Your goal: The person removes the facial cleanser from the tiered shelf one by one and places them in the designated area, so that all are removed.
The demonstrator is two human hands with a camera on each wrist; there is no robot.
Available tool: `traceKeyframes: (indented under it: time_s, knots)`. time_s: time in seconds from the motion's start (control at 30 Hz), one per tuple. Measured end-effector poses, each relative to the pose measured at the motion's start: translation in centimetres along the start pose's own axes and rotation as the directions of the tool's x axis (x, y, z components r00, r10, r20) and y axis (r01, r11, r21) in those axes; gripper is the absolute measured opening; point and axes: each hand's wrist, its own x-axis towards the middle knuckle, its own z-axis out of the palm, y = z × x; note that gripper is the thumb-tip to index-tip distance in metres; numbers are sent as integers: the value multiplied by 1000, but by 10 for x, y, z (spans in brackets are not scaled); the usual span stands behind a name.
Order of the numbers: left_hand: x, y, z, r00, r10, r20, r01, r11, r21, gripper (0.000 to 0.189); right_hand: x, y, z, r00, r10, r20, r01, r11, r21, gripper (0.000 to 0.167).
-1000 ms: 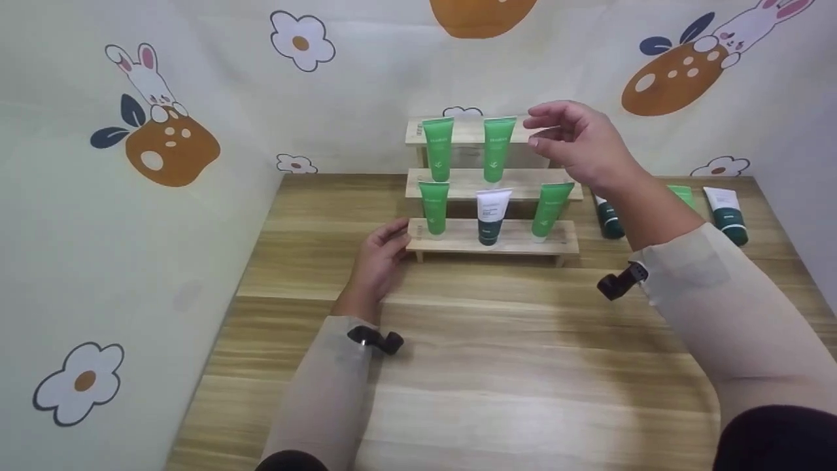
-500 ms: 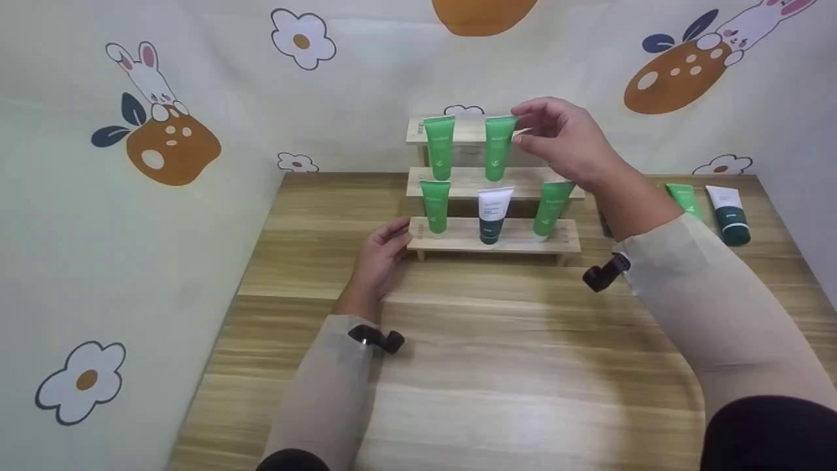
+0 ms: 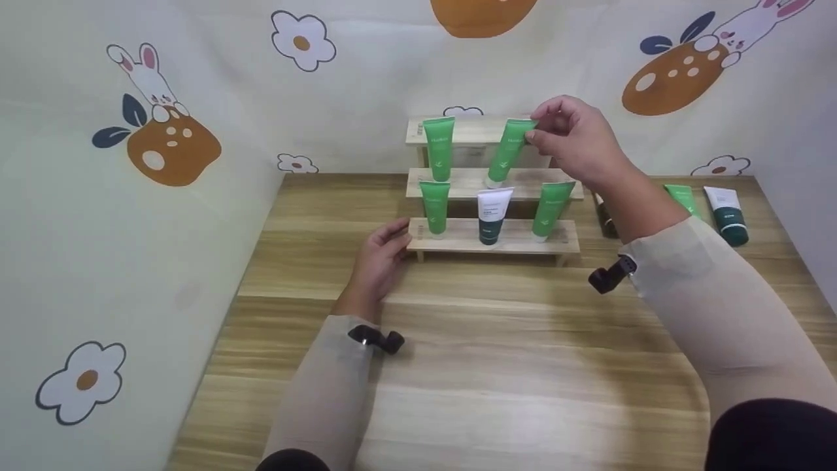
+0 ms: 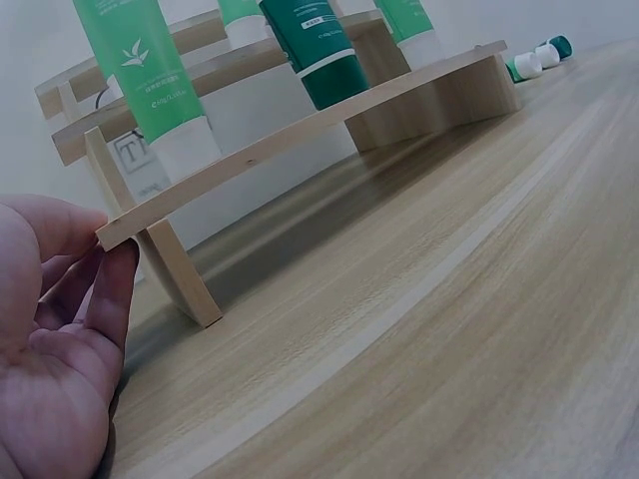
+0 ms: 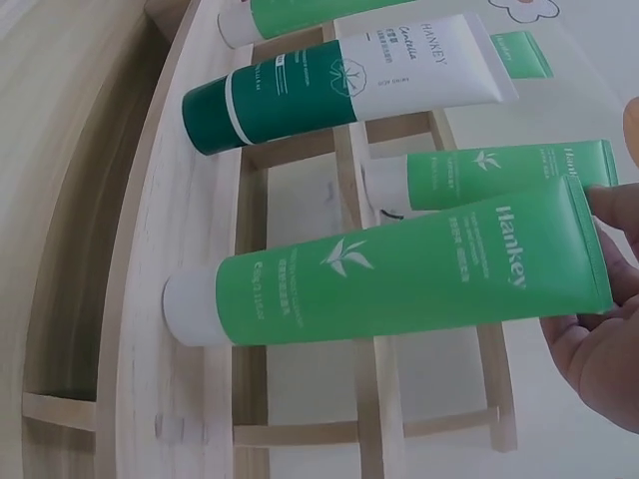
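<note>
My right hand (image 3: 582,140) pinches the top of a green squeeze tube (image 3: 507,154) on the middle tier of a wooden display stand (image 3: 461,235). That tube leans to the right, its white cap low at the tier. Beside it, another green tube (image 3: 439,150) stands upright. On the lowest tier are a green tube (image 3: 435,206), a white and dark green tube (image 3: 493,216) and a leaning green tube (image 3: 552,209), which partly covers the pinched one in the right wrist view. My left hand (image 4: 50,329) holds the left end of the lowest board between thumb and fingers.
Right of the stand, a dark tube (image 3: 607,216), partly behind my right wrist, a green tube (image 3: 683,198) and a white and dark green tube (image 3: 727,216) lie on the wooden table (image 3: 471,353). A printed cloth wall (image 3: 379,85) rises close behind the stand.
My right hand first moved left to the green tube on the middle tier, then back right with its top, so the tube now leans right. My left hand has stayed on the stand.
</note>
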Motion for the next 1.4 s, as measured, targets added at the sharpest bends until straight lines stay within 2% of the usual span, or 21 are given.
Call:
traceKeyframes:
  time_s: [0.17,0.4,0.67,0.83,0.97,1.17,1.4]
  knots:
    - [0,0,0,1000,5,-7,-4,1000,22,43,0,9,-9,999,3,-40,0,998,69,26]
    - [1,-2,-2,1000,7,-13,-7,1000,21,42,-6,29,-31,993,-38,-114,57,984,168,22]
    - [0,0,-1,1000,11,-3,-11,998,54,43,-23,47,-56,980,-21,-196,86,940,329,28]
    - [1,1,-1,1000,-2,2,2,999,37,43,-34,56,-68,974,-18,-228,117,896,428,33]
    - [1,1,-1,1000,-4,-2,4,999,44,43,-42,60,-76,972,-1,-233,112,878,465,38]
    - [1,1,-1,1000,-2,-6,3,999,48,44,-50,66,-85,971,34,-236,86,873,479,44]
    - [0,-1,0,1000,10,-10,-10,1000,16,41,-57,76,-91,969,43,-245,85,869,488,40]
